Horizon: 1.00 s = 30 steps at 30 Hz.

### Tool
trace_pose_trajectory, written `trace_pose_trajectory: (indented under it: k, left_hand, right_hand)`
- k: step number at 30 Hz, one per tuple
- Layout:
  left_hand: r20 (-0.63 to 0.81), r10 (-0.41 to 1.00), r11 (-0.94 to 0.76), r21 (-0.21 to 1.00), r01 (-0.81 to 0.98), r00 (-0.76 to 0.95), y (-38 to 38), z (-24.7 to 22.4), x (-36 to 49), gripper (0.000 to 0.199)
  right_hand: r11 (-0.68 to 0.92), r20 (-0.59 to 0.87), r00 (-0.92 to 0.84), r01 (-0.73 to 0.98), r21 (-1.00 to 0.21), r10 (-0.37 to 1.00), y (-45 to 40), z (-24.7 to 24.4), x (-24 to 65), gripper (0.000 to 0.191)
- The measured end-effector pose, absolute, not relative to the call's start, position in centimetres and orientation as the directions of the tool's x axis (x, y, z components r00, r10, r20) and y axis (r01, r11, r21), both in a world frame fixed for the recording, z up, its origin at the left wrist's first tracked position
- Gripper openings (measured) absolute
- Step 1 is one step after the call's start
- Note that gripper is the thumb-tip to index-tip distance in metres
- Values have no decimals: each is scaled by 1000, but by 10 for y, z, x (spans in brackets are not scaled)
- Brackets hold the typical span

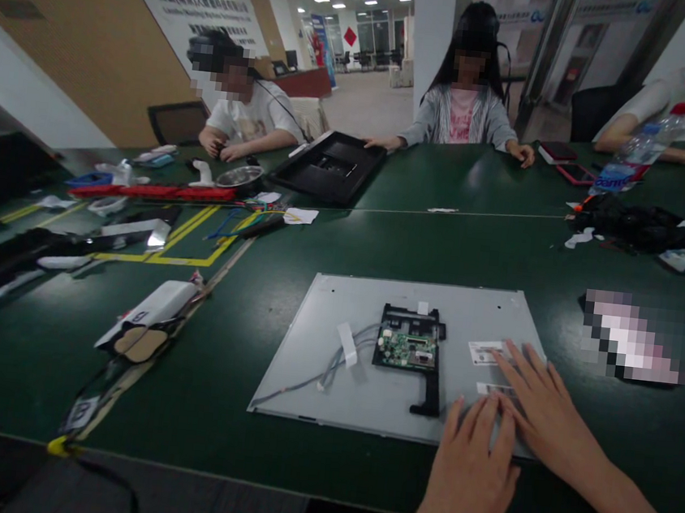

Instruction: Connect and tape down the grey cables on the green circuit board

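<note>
A flat grey display panel lies back side up on the green table in front of me. Fixed near its middle is a green circuit board in a black plastic bracket. Grey cables run left from the board, held by a strip of white tape. My right hand rests flat, fingers spread, on the panel's right side by a white label. My left hand lies at the near right edge, its outstretched fingertips near a second label and touching or almost touching my right hand.
A black monitor housing lies across the table, near a co-worker's hand. A white battery-like pack with cables sits left. A pixelated object is right, with black bundles and plastic bottles beyond.
</note>
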State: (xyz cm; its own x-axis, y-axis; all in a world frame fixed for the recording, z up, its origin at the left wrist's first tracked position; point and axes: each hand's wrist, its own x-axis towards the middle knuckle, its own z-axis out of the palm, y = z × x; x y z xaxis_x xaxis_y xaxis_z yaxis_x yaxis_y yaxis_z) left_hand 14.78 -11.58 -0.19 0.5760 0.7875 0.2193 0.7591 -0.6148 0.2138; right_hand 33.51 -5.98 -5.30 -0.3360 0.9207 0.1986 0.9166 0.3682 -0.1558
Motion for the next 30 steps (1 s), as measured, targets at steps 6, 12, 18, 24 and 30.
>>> trace_pose_trajectory:
  k: [6,12,18,24,30]
  left_hand:
    - [191,816,-578,253,776,545,-100,-3,123,65]
    - [181,819,-573,289,767,544,-90,-4,96,60]
    - [160,827,-560,310,768,538,-84,2,67,64]
    - [140,852,-523,250,815,504,-76,10,42,64]
    - [150,857,-515,222,828,492,-68,16,17,65]
  right_hand:
    - [406,176,-371,878,-253,912,-57,-49,316,55]
    - [529,146,-509,802,-276,848,-51,-37,305,55]
    - [624,174,-603,718,-308,779,-43,-29,276,52]
    - [694,187,-679,630,-349,710,-26,-23,237,52]
    - [716,202,-700,593,-368,685,-9,-19,213,51]
